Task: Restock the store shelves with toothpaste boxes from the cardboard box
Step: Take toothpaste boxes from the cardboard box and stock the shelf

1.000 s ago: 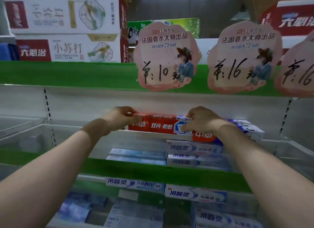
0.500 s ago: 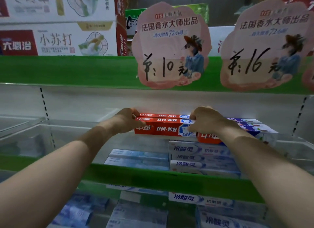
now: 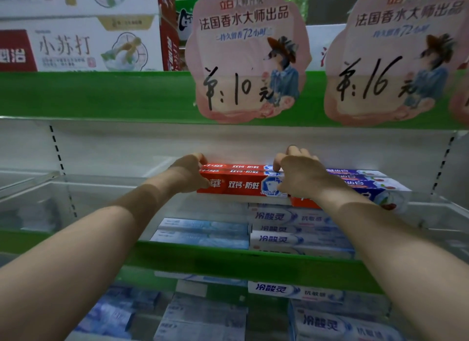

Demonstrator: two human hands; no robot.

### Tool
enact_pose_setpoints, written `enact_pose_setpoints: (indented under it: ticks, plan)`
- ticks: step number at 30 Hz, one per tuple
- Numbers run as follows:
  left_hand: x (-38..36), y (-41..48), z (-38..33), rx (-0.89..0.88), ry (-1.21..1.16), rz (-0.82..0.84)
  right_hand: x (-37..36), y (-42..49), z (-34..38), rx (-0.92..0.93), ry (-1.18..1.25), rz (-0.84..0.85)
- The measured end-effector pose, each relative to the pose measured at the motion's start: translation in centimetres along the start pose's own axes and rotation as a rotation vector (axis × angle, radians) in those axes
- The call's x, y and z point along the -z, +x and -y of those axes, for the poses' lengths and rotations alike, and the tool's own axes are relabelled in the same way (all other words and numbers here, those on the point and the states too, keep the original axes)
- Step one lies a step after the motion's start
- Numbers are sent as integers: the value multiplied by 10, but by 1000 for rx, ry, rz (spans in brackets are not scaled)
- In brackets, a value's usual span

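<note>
Two hands are up at the middle shelf (image 3: pixel 106 196). The left hand (image 3: pixel 189 174) grasps the left end of a bundle of red toothpaste boxes (image 3: pixel 241 186), fingers curled over the top. The right hand (image 3: pixel 299 180) pinches the right end. The bundle sits level at the top of the stacked stock, and I cannot tell whether it rests there or hangs just clear.

This looks like the placing step. Next, the bundle should go down square, pushed far back beside the purple-and-white boxes (image 3: pixel 368 182) on the right, before the fingers let go.

Counting: two red tops and one front face show in the grip, so at least two boxes. One more red box (image 3: pixel 304 203) lies under the right hand. At least two purple-and-white boxes show. Below them are three or four white-and-blue boxes (image 3: pixel 291 240) stacked right, and two pale ones (image 3: pixel 203 230) left. Two pink price cards (image 3: pixel 243 61) hang above, with a sliver of a third. No cardboard box is in view.
</note>
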State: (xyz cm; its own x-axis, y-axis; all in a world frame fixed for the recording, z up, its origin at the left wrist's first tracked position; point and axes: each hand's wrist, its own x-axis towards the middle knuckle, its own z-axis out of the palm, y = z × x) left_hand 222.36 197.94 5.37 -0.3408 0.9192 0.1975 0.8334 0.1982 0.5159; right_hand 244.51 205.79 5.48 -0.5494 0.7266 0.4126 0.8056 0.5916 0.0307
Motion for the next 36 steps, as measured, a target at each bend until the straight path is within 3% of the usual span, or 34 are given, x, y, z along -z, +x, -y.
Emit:
enact_pose_setpoints:
  ticks: [7,13,16,18,20,25,28,31,36]
  plan:
    - [-9,-6,-14,-137,334,-146,-2,1,-4,61,133,8]
    - [-14,-2,-22,-140,345,-154,-2,4,-2,64,110,-24]
    - [-16,-4,-27,-104,381,-138,6,9,9,18,-4,64]
    - [-13,-8,-29,-81,368,-127,18,9,17,-37,80,146]
    - [-10,-16,-32,-41,168,-199,32,5,32,-70,322,154]
    - [-1,-62,-44,22,-823,-702,49,-36,90,-120,1012,-105]
    - [5,-98,-44,140,-1254,-769,48,-64,121,-130,1348,-113]
    - [5,-133,-33,202,-1460,-809,43,-89,150,-156,1599,-100]
    - [12,-176,8,305,-1537,-933,27,-122,193,-153,1727,34]
